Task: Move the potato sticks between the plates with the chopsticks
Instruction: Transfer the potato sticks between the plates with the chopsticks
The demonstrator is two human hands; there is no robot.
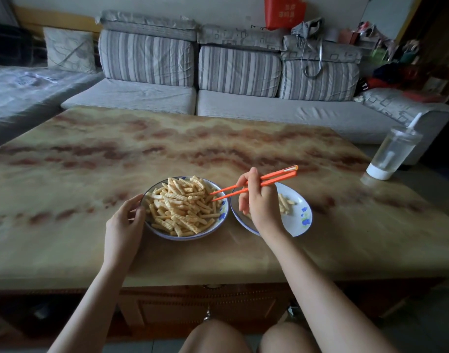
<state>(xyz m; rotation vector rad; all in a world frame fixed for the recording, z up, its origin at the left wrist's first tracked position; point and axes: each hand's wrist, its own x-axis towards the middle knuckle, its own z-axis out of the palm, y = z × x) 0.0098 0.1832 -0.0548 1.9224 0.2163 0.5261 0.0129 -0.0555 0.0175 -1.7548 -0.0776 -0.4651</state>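
Both my forearms bare, reaching forward over bench edge. My left hand (124, 220) palm-down, fingers curled loosely, fingertips touching plate rim, not gripping. My right hand (259, 200) raised higher, wrist bent, fingers pinched around chopsticks (254, 186) mid-shaft, thumb on top, tips slightly parted, pointing left.

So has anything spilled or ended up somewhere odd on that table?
Nothing stands out. The ridged potato sticks all sit inside the two white blue-flowered plates, none on the marbled tabletop. The right hand holds the orange chopsticks, tips apart over the full plate; the left hand steadies its rim.
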